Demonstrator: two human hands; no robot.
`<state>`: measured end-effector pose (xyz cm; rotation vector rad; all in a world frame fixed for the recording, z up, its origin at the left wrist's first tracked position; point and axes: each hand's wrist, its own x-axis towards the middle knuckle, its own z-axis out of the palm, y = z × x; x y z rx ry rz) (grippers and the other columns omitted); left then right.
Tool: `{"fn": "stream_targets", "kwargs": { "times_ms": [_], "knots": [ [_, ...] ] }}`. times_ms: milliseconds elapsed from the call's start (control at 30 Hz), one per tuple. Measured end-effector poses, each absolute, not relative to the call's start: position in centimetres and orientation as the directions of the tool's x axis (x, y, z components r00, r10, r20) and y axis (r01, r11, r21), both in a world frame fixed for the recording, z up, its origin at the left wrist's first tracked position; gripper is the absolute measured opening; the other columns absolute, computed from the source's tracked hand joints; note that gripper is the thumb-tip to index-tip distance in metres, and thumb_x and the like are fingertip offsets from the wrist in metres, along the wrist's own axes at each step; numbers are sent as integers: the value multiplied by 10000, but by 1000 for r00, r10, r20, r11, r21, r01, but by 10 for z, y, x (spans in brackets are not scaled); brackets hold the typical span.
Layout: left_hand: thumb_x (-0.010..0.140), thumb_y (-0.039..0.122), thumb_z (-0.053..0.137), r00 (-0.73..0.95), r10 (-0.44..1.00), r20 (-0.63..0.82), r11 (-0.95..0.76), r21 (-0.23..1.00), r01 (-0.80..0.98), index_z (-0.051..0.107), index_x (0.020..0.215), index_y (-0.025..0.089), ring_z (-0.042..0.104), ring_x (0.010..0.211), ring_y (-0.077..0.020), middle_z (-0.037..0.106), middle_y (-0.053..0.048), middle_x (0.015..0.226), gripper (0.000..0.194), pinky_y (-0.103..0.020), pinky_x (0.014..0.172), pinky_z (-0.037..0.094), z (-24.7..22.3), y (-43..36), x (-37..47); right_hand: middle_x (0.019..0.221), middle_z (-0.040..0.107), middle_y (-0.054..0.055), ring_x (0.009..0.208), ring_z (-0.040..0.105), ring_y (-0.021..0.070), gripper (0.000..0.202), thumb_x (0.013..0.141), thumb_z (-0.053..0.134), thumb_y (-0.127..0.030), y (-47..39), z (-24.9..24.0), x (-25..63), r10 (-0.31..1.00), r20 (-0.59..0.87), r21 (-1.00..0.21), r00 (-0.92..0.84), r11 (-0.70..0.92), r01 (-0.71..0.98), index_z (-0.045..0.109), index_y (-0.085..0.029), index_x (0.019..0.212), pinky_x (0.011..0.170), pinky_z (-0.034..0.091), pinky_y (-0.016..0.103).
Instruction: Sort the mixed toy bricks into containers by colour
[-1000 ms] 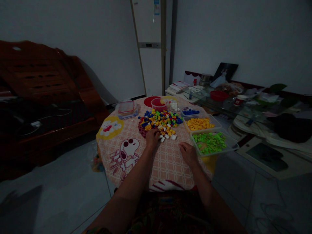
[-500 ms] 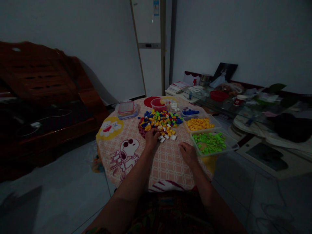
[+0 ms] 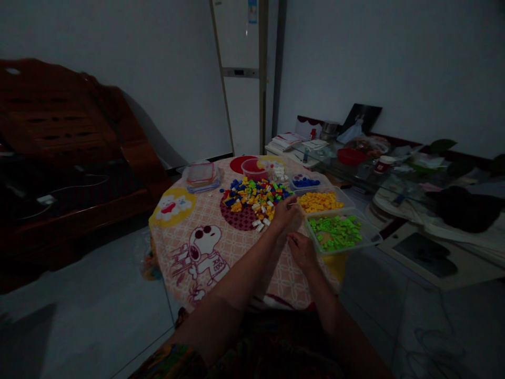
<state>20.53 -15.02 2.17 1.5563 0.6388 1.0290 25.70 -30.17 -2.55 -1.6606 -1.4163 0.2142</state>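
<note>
My left hand (image 3: 284, 213) reaches over the right side of the mixed brick pile (image 3: 256, 192), its fingertips beside the tray of yellow bricks (image 3: 319, 201). Its fingers are pinched together; whatever is between them is too dark and small to name. Closer to me, my right hand (image 3: 303, 251) hovers or rests near the tablecloth with thumb and fingers closed, left of the tray of green bricks (image 3: 335, 232). What it may hold is hidden. A few white bricks (image 3: 258, 225) lie at the pile's near edge, just left of my left wrist.
Blue bricks (image 3: 306, 182) sit in a clear container behind the yellow ones. White bricks (image 3: 279, 173) are heaped beside a round clear tub (image 3: 254, 168). Stacked lidded boxes (image 3: 202, 177) stand at the table's far left. A cluttered glass table (image 3: 366, 176) is to the right.
My left hand has moved right, from the near-left edge of the pile to beside the yellow tray. My right hand has stayed almost in place. The view has shifted slightly.
</note>
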Motion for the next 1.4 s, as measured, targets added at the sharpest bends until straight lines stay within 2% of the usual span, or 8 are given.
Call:
{"fn": "stream_targets", "kwargs": {
  "times_ms": [100, 267, 467, 733, 967, 1167, 1267, 1400],
  "knots": [
    [826, 133, 684, 477, 839, 261, -274, 961, -44, 777, 1187, 165, 762, 1056, -234, 780, -131, 1281, 374, -376, 928, 626, 14, -155, 197, 881, 786, 65, 829, 710, 221, 245, 931, 534, -256, -301, -26, 257, 853, 412, -708, 320, 79, 702, 777, -236, 903, 779, 512, 296],
    [805, 41, 639, 300, 904, 304, -378, 897, 230, 810, 1005, 187, 754, 1010, -224, 813, -82, 1059, 301, -400, 999, 589, 9, -153, 154, 912, 796, 72, 832, 713, 218, 257, 959, 528, -282, -302, -25, 255, 860, 387, -714, 332, 52, 698, 779, -235, 922, 800, 514, 308],
    [852, 83, 610, 124, 920, 372, -390, 840, 378, 816, 978, 221, 740, 1047, -225, 808, -71, 1075, 277, -377, 1011, 567, 17, -135, 111, 893, 793, 71, 817, 719, 217, 259, 959, 537, -304, -302, -22, 255, 871, 348, -716, 346, 8, 699, 781, -231, 914, 775, 506, 304],
    [887, 115, 634, 242, 930, 276, -368, 699, 613, 819, 1006, 201, 727, 1068, -243, 805, -101, 1117, 236, -349, 984, 534, 13, -119, 90, 904, 796, 75, 828, 723, 219, 270, 953, 531, -294, -303, -17, 255, 875, 354, -716, 329, 28, 697, 790, -225, 923, 782, 510, 305],
    [852, 134, 702, 247, 934, 258, -357, 671, 650, 761, 926, 188, 702, 960, -217, 782, -96, 1043, 109, -310, 875, 512, 11, -117, 97, 926, 805, 71, 833, 723, 215, 258, 953, 540, -297, -304, -19, 256, 870, 353, -726, 343, 23, 688, 789, -231, 942, 783, 512, 305],
    [888, 180, 687, 173, 948, 267, -316, 735, 600, 743, 922, 195, 697, 932, -208, 777, -76, 991, 68, -305, 873, 500, 18, -121, 97, 880, 784, 63, 793, 701, 205, 263, 961, 534, -309, -303, -22, 256, 868, 365, -708, 336, 24, 706, 782, -227, 923, 763, 496, 297],
    [888, 177, 668, 134, 954, 267, -298, 802, 518, 745, 915, 193, 698, 890, -196, 777, -56, 945, 83, -297, 845, 507, 27, -125, 105, 892, 788, 55, 809, 706, 200, 247, 954, 545, -293, -302, -24, 256, 866, 368, -711, 338, 28, 703, 783, -232, 935, 776, 500, 290],
    [850, 170, 699, 190, 943, 272, -323, 885, 336, 760, 884, 183, 706, 839, -176, 784, -41, 897, 71, -283, 815, 531, 35, -131, 135, 916, 796, 55, 839, 713, 205, 231, 946, 556, -279, -302, -23, 256, 862, 365, -727, 352, 28, 686, 783, -239, 934, 804, 515, 293]
  ]
}}
